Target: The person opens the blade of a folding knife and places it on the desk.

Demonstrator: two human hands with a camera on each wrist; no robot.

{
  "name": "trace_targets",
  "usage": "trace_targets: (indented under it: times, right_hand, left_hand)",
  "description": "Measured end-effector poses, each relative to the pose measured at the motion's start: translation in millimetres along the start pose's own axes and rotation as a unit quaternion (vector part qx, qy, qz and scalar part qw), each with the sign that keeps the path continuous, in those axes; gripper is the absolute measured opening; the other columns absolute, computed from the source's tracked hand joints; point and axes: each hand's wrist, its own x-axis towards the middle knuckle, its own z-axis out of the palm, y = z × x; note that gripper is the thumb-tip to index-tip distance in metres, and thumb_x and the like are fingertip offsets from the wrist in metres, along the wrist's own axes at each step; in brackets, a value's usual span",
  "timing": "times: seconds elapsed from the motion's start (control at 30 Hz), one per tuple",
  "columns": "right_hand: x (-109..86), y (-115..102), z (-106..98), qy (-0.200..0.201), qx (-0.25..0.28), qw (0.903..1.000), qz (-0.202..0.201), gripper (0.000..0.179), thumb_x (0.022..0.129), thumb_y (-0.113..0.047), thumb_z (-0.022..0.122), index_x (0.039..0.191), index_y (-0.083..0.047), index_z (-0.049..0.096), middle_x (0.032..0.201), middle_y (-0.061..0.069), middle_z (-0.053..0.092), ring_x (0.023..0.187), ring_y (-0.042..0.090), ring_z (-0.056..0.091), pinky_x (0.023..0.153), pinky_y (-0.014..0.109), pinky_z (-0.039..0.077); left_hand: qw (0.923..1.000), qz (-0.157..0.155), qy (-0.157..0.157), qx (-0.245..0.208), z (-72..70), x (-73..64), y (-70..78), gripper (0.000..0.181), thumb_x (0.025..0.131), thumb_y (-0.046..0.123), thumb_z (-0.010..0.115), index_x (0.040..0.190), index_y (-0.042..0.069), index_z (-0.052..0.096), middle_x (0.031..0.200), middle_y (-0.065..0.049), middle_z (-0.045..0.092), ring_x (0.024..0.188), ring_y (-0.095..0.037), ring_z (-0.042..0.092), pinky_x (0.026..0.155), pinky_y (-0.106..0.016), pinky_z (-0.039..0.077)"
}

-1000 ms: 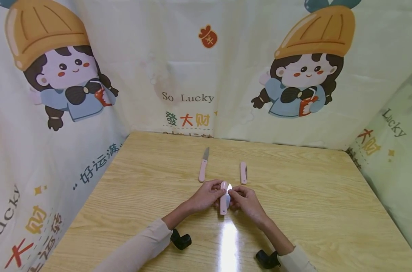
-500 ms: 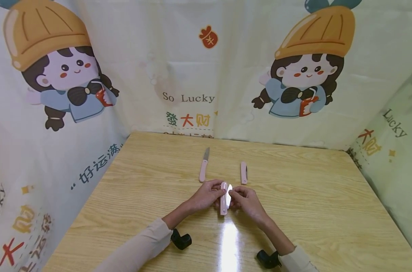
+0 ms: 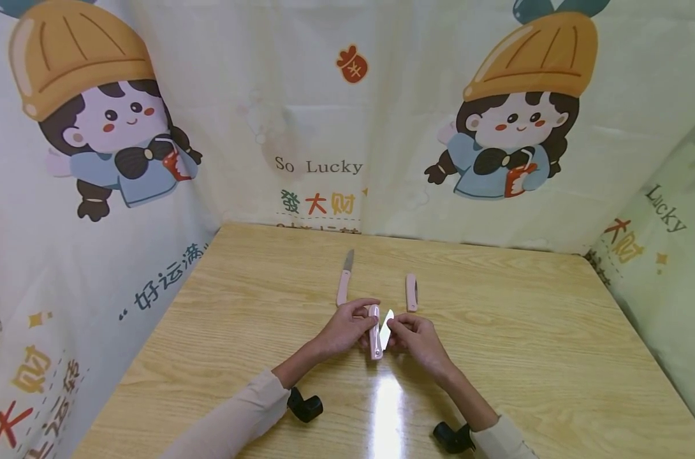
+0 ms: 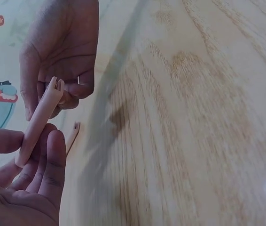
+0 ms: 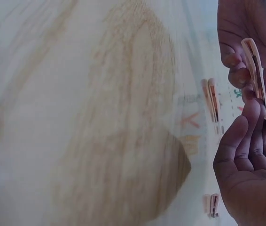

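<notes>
Over the middle of the table my left hand (image 3: 347, 328) grips the pink handle (image 3: 375, 338) of a folding knife between thumb and fingers. Facing it, my right hand (image 3: 419, 341) pinches the shiny blade (image 3: 386, 328) near its tip. The blade stands at a narrow angle out of the handle, joined at the lower end. In the left wrist view the handle (image 4: 41, 117) hides the blade; the right wrist view shows the slotted side of the handle (image 5: 254, 61). Beyond the left hand lies another pink knife (image 3: 344, 285), unfolded, its blade pointing away.
A folded pink knife (image 3: 412, 293) lies on the wooden table (image 3: 525, 331), beyond the right hand. Printed cloth (image 3: 405, 127) hangs behind the table and at both sides. Black camera mounts (image 3: 305, 407) sit at both wrists.
The blade has swung slightly farther out of the handle, to the right. The left hand has shifted a little up and left, covering the unfolded knife's handle end; its index finger has straightened somewhat.
</notes>
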Motion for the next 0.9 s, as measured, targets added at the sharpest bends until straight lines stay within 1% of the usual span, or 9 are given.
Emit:
trace_targets:
  times: [0.33,0.43,0.57,0.73,0.9]
  right_hand:
    - [-1.2,1.2,-3.9,0.016,0.001,0.9996,0.025,0.029,0.101,-0.021,0.066,0.107,0.008,0.067,0.080,0.008,0.068,0.076,0.016,0.064,0.071,0.027,0.054]
    - [-0.9,1.6,-4.5,0.018,0.008,0.9993,0.030,0.030,0.100,-0.020,0.067,0.107,0.009,0.067,0.080,0.008,0.068,0.076,0.016,0.064,0.071,0.028,0.055]
    - [-1.4,1.1,-5.8,0.015,0.024,0.9991,0.031,0.031,0.101,-0.018,0.065,0.111,0.012,0.065,0.082,0.009,0.068,0.076,0.015,0.065,0.072,0.028,0.056]
    - [-2.4,-1.4,-6.3,0.020,0.041,0.9983,0.036,0.030,0.101,-0.015,0.065,0.113,0.013,0.064,0.084,0.009,0.068,0.076,0.014,0.065,0.073,0.028,0.056]
    - [-2.3,-1.6,-5.8,0.031,0.043,0.9977,0.042,0.028,0.101,-0.014,0.065,0.112,0.012,0.065,0.083,0.009,0.069,0.076,0.015,0.065,0.072,0.028,0.056]
  left_hand:
    - [0.9997,0.007,0.023,-0.006,-3.4,-0.9,-1.3,0.043,0.102,0.002,0.058,0.141,-0.013,0.048,0.087,-0.007,0.065,0.066,-0.014,0.062,0.060,-0.034,0.056]
    - [0.9997,0.009,0.022,-0.006,-4.6,-1.0,-2.0,0.043,0.102,0.002,0.058,0.141,-0.014,0.048,0.086,-0.007,0.066,0.067,-0.014,0.063,0.061,-0.035,0.057]
    - [0.9996,0.009,0.025,-0.008,-6.2,-1.3,-2.5,0.043,0.102,0.002,0.059,0.140,-0.014,0.048,0.087,-0.007,0.067,0.069,-0.014,0.065,0.063,-0.038,0.058]
    - [0.9994,0.011,0.031,-0.009,-7.4,-2.0,-2.4,0.042,0.102,0.003,0.059,0.139,-0.014,0.049,0.086,-0.007,0.066,0.070,-0.015,0.066,0.064,-0.038,0.059]
    - [0.9993,0.011,0.036,-0.008,-8.0,-3.1,-1.9,0.042,0.101,0.003,0.059,0.139,-0.013,0.049,0.085,-0.007,0.066,0.070,-0.016,0.067,0.063,-0.037,0.059]
